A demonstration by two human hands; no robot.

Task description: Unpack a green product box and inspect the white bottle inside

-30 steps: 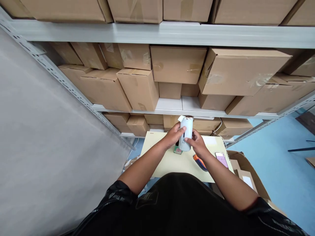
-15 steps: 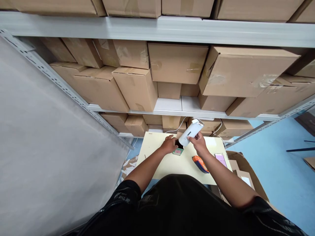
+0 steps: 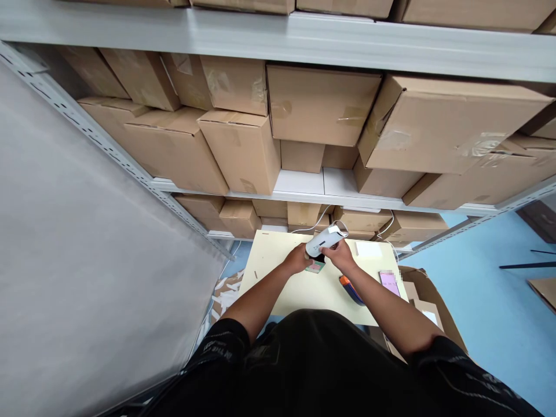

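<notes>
My right hand [image 3: 341, 256] grips a white, tube-shaped device [image 3: 324, 240] with a dark slot on its side and a thin loop at its far end. The device is tilted, its lower end over the dark opening of a small green and pink box [image 3: 315, 266]. Around the left side of that box my left hand [image 3: 296, 259] is closed, holding it at the table. Whether the two touch is hard to make out. Close to my right forearm lies an orange and blue packet-like item [image 3: 351, 289], partly hidden by the arm.
The pale yellow table [image 3: 278, 295] carries a phone [image 3: 389, 282] and a white sheet [image 3: 368, 249] on the right. Shelves with cardboard boxes [image 3: 324, 104] rise just beyond it. A large open carton [image 3: 443, 307] stands at the right, a grey wall [image 3: 87, 260] at the left.
My right hand has brought the white device down and left, leaning it flatter over the small box. The loop at its far end now shows. My left hand has shifted slightly.
</notes>
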